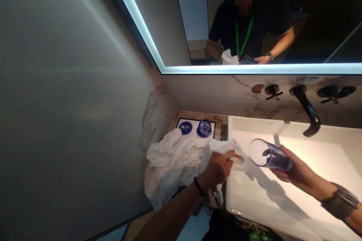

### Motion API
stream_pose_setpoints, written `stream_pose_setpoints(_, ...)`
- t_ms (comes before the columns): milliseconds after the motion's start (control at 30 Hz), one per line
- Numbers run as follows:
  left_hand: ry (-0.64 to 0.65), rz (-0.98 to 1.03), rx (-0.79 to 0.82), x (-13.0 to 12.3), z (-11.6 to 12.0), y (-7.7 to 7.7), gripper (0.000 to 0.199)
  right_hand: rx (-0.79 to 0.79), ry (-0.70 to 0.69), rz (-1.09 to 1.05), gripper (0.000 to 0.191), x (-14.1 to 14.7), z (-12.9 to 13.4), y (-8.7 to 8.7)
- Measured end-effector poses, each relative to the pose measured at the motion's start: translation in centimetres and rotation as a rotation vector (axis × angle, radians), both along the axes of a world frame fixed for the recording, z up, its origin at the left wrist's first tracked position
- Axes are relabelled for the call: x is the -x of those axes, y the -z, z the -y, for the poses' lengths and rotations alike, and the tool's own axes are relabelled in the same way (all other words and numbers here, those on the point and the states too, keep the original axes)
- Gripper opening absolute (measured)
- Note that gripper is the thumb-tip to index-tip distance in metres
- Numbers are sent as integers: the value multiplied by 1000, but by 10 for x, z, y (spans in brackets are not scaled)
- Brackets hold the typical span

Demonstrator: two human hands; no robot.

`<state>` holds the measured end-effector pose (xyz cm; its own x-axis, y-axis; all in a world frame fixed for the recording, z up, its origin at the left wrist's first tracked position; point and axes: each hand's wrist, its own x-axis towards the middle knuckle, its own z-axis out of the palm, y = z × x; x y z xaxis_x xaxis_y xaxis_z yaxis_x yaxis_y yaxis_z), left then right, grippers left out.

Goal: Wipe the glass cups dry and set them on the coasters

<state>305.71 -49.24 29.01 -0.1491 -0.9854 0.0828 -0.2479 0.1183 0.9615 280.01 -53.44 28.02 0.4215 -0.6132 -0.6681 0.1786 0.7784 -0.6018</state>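
Note:
My right hand is wrapped round a clear bluish drinking glass, held tilted above the white sink with its mouth toward the left. Pinched in the fingers of my left hand is a white cloth, beside the sink's left rim and a little apart from the glass. More white cloth lies crumpled in a heap on the counter, left of that hand. Behind the heap, a second glass stands on a round blue coaster; whether it is upside down I cannot tell.
A black spout reaches out over the sink, with cross-shaped handles on the wall. Another blue coaster lies on a white tray. The lit mirror hangs above, and a grey wall bounds the left.

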Motion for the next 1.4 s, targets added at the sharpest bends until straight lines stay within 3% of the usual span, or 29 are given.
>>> stream_pose_setpoints(100, -171, -448, -184, -12, 13, -27, 19, -170, 247, 259, 60, -10, -4, 1)
stream_pose_setpoints(167, -232, -756, -294, -16, 17, -39, 26, -189, 397, 347, 65, -27, -5, -3)
stream_pose_setpoints(233, -209, -895, -368, -14, 19, -43, 33, -131, 457, 433, 68, -47, -2, -9)
stream_pose_setpoints(333, -99, -907, -477, 0, 25, -37, 39, 1, 455, 509, 67, -77, 8, -21)
stream_pose_setpoints(433, -70, -789, -454, 11, 37, -31, 36, 84, 449, 501, 65, -98, 16, -31)
stream_pose_setpoints(533, -183, -564, -282, 2, 43, -32, 35, 118, 528, 430, 66, -107, 19, -33)
stream_pose_setpoints(633, -396, -253, -141, -19, 25, -27, 43, 151, 612, 407, 67, -104, 22, -29)
stream_pose_setpoints(700, -460, -89, -193, -26, 1, -13, 49, 181, 638, 408, 65, -99, 24, -28)
stream_pose_setpoints(800, -264, 46, -361, -17, -36, 18, 48, 253, 626, 426, 65, -96, 28, -30)
stream_pose_setpoints(867, -176, 216, -353, -9, -51, 35, 24, 280, 621, 434, 65, -95, 30, -32)
stream_pose_setpoints(933, -188, 473, -288, -11, -59, 39, 15, 285, 626, 423, 60, -92, 32, -32)
stream_pose_setpoints(1033, -208, 777, -229, -41, -67, 16, 23, 268, 570, 370, 48, -80, 35, -25)
stream_pose_setpoints(1133, -217, 801, -127, -82, -78, -33, 25, 260, 498, 282, 51, -70, 34, -16)
stream_pose_setpoints(1200, -176, 557, -91, -96, -81, -68, 34, 258, 458, 262, 57, -69, 30, -12)
stream_pose_setpoints(1267, -190, 175, -139, -96, -77, -94, 43, 237, 412, 271, 57, -72, 26, -11)
stream_pose_setpoints(1333, -277, -151, -205, -85, -64, -110, 48, 222, 351, 283, 53, -75, 23, -13)
stream_pose_setpoints(1400, -249, -265, -201, -68, -47, -116, 48, 219, 234, 272, 48, -75, 21, -16)
